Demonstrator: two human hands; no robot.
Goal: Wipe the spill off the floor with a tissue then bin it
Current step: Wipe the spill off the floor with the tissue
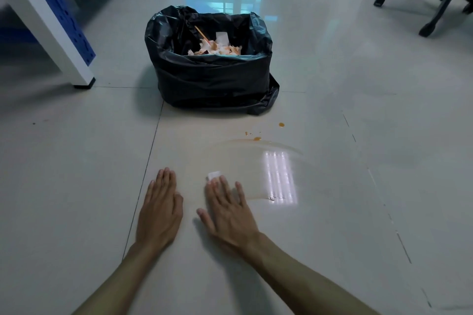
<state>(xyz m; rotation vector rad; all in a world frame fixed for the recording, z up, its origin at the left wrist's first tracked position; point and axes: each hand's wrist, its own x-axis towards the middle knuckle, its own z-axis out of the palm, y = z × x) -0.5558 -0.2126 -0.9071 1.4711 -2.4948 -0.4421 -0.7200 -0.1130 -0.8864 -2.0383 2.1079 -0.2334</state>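
Here, right hand (227,215) flat, straight fingers pressing white tissue (213,176) under fingertips, orange spill (256,161) just right, left hand (160,208) flat alongside, lined bin (212,84) beyond.

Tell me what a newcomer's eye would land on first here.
The black-bagged bin stands at the centre back, with stained tissues inside. In front of it, to the right, an orange-tinged spill glistens on the floor. Nearest the camera, the right hand presses a white tissue at the spill's left edge.
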